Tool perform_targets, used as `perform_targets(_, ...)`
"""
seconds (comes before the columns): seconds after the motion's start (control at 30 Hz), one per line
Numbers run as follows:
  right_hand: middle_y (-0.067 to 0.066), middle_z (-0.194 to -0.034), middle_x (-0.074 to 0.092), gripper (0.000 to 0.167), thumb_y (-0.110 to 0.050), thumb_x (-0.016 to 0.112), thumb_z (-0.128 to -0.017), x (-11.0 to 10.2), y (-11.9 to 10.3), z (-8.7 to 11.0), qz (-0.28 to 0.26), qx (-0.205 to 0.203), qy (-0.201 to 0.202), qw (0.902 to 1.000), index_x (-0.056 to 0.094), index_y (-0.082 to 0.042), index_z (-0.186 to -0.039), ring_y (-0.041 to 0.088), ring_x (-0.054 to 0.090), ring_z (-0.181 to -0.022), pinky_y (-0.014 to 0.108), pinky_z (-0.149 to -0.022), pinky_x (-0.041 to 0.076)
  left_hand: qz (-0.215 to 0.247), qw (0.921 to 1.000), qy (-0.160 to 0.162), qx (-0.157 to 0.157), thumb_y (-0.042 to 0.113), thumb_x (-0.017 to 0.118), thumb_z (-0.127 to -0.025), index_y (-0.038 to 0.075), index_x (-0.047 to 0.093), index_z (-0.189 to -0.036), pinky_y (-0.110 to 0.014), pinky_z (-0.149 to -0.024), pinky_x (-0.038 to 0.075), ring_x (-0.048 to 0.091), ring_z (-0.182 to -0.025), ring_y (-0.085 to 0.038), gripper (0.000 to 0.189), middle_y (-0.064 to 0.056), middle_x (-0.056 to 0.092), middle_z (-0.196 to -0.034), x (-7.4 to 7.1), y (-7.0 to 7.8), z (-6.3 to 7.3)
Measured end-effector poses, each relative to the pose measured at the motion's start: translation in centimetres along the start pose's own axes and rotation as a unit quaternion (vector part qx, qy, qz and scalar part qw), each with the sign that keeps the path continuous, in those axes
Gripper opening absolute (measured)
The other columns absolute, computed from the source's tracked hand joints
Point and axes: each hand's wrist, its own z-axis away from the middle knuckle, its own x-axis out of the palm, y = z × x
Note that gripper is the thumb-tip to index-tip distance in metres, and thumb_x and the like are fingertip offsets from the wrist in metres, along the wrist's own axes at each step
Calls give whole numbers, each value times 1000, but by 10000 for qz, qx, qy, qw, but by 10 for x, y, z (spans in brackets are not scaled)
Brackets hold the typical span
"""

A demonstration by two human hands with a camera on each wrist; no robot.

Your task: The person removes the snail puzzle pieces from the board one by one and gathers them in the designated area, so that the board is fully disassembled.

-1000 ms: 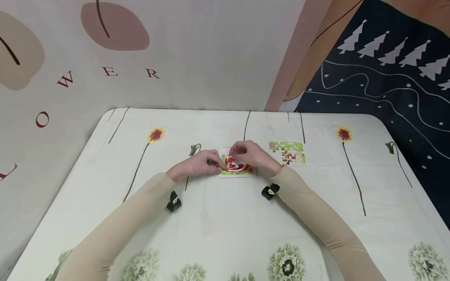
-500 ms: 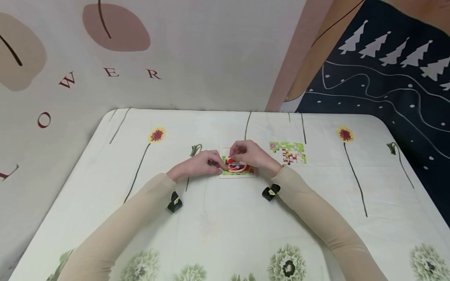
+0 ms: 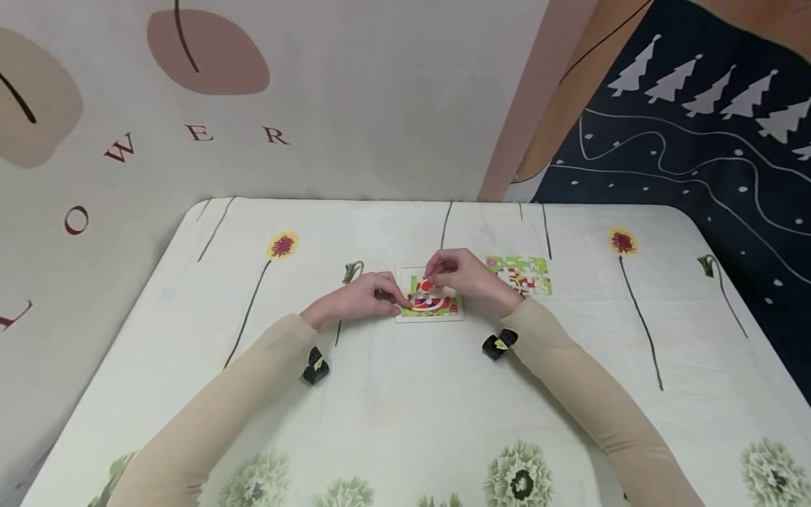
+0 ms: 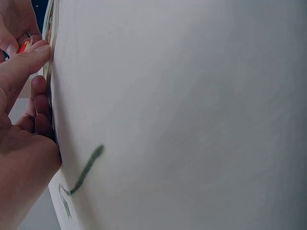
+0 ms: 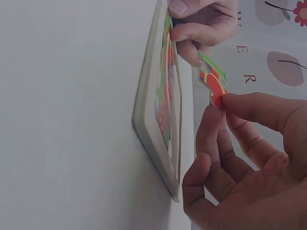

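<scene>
A small jigsaw tray (image 3: 432,319) with a pale border lies flat on the table, its lower part filled with a red and green picture. My right hand (image 3: 469,276) pinches a puzzle piece (image 5: 213,86) between thumb and fingertips, just above the tray. The piece is red with a green edge and is tilted. At the tray's left side, my left hand (image 3: 364,294) presses with its extended index finger onto the picture's edge; its other fingers bend beside the border. In the right wrist view, the left fingertips (image 5: 180,32) are right at the tray's far end.
A block of joined jigsaw pieces (image 3: 532,267), mostly green, lies right of the tray, partly behind my right hand. The white tablecloth (image 3: 393,408) has printed flowers. A pale printed wall hanging (image 3: 380,105) rises behind the table's back edge.
My right hand has lifted slightly and shifted right, carrying the puzzle piece, and more of the tray's pale upper part shows. The left hand stays at the tray's left edge.
</scene>
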Motion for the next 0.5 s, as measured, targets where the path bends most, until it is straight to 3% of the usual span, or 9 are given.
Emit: perform_targets(0.5, 12, -96, 70, 13, -9, 63, -94, -18, 12, 16, -101, 71, 160, 9998, 68, -1, -104, 18, 59, -83, 29, -76, 45, -11, 10000, 14, -88, 5, 69, -89, 5, 76, -108, -30, -92, 42, 53, -99, -16, 20, -9, 63, -106, 0, 1, 2)
